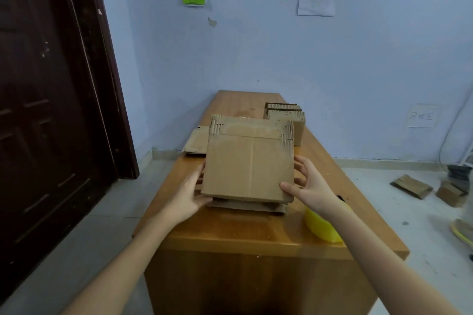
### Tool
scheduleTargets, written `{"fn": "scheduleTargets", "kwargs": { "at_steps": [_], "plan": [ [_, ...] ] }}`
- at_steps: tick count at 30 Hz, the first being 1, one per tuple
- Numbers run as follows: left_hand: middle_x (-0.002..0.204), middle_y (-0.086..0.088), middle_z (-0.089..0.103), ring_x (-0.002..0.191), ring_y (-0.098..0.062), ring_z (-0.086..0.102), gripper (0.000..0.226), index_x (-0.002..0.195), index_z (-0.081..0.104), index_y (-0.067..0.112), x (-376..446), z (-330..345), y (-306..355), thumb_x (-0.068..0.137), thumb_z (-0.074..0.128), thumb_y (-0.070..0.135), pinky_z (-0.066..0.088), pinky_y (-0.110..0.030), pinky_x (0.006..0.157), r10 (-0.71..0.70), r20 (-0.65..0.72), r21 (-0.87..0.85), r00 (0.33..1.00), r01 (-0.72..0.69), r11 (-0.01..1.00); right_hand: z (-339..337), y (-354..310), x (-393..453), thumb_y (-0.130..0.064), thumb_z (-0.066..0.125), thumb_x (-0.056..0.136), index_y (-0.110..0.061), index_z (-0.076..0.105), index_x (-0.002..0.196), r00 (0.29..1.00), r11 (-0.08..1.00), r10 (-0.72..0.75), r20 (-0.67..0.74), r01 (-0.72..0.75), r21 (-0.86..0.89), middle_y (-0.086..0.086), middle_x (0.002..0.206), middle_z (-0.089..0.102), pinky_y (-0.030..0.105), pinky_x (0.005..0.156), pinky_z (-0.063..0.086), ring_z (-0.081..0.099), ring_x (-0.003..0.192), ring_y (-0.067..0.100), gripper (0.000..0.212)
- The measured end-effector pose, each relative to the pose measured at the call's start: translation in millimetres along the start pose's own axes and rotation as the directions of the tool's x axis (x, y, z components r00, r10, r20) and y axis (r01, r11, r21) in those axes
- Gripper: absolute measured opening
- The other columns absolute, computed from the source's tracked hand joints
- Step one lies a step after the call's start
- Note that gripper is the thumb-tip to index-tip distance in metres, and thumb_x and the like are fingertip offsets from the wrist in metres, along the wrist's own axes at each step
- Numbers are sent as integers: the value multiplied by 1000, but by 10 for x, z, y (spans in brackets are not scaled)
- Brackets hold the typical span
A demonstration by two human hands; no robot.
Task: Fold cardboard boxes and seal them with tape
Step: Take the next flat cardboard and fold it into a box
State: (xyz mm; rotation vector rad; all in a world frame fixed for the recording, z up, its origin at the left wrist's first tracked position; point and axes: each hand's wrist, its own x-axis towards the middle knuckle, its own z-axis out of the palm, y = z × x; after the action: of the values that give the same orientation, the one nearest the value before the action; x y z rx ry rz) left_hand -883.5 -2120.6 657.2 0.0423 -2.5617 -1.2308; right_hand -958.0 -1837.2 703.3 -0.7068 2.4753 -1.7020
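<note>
Both hands hold a flattened brown cardboard box (249, 161) tilted above a thin cardboard stack (247, 206) on the long wooden table (230, 233). The left hand (188, 193) grips its left edge; the right hand (311, 186) pinches the right corner. Under the right wrist lies a yellow object (321, 227), perhaps a tape roll.

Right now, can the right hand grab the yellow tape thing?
Probably yes. The yellow tape roll sits right under the right forearm with nothing covering it, but the right hand must first let go of the flat cardboard box.
</note>
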Motion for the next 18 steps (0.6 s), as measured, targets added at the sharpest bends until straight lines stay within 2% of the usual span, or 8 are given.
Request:
{"fn": "scheduleTargets", "kwargs": {
  "at_steps": [2, 4, 8, 11, 13, 15, 18],
  "plan": [
    [150, 8, 27, 131, -2, 27, 99, 150, 5, 35, 5, 38, 6, 81, 72, 8, 27, -24, 107, 9, 7, 8, 1000, -9, 1000, 35, 9, -15, -15, 72, 82, -20, 28, 143, 1000, 999, -17, -10, 17, -37, -1, 142, 41, 40, 101, 47, 49, 124, 24, 75],
    [149, 11, 25, 131, 0, 25, 102, 149, 2, 37, -11, 42, -6, 80, 73, 12, 24, -25, 109, 2, 23, 27, 1000, -3, 1000, 20, -2, -6, -15, 73, 82, -20, 27, 144, 1000, 997, -9, -8, 8, -71, -1, 142, 41, 38, 96, 50, 51, 121, 25, 77],
    [156, 13, 15, 142, -9, 20, 110, 149, -2, 41, -79, -20, -27, 75, 78, 24, 26, -42, 116, -57, 118, 39, 991, 53, 998, -1, 18, 3, -15, 73, 81, -22, 25, 146, 1000, 986, -17, -5, 16, -169, -3, 142, 41, 30, 87, 53, 54, 113, 20, 81],
    [147, 15, 26, 133, -7, 31, 97, 150, 11, 26, -120, -1, 67, 78, 76, 22, 31, -35, 112, -82, 108, -101, 991, 93, 990, 10, 49, -30, -14, 73, 81, -23, 25, 146, 1000, 982, -27, -3, 26, -187, -5, 142, 40, 21, 80, 52, 53, 111, 17, 82],
    [140, 10, 37, 126, -9, 40, 83, 141, 27, 23, -108, 7, 140, 75, 76, 34, 38, -32, 107, -96, 69, -177, 993, 107, 978, 10, 50, -47, -14, 74, 81, -23, 25, 146, 1000, 979, -30, -6, 28, -201, -6, 142, 40, 17, 76, 50, 53, 110, 15, 82],
    [142, 6, 42, 125, -12, 46, 89, 135, 33, 21, -78, -11, 213, 64, 77, 53, 43, -38, 104, -124, 34, -224, 992, 129, 966, 5, 33, -52, -15, 73, 82, -22, 23, 146, 1000, 970, -24, -3, 22, -243, -5, 143, 39, 21, 80, 50, 51, 112, 14, 82],
    [148, 4, 36, 128, -12, 43, 104, 146, 21, 19, -15, -41, 279, 64, 78, 51, 43, -40, 104, -132, 42, -203, 990, 137, 969, -14, 0, -23, -15, 72, 83, -21, 21, 147, 1000, 958, -14, 3, 14, -286, -4, 145, 37, 31, 91, 51, 49, 119, 18, 82]
  ]
}}
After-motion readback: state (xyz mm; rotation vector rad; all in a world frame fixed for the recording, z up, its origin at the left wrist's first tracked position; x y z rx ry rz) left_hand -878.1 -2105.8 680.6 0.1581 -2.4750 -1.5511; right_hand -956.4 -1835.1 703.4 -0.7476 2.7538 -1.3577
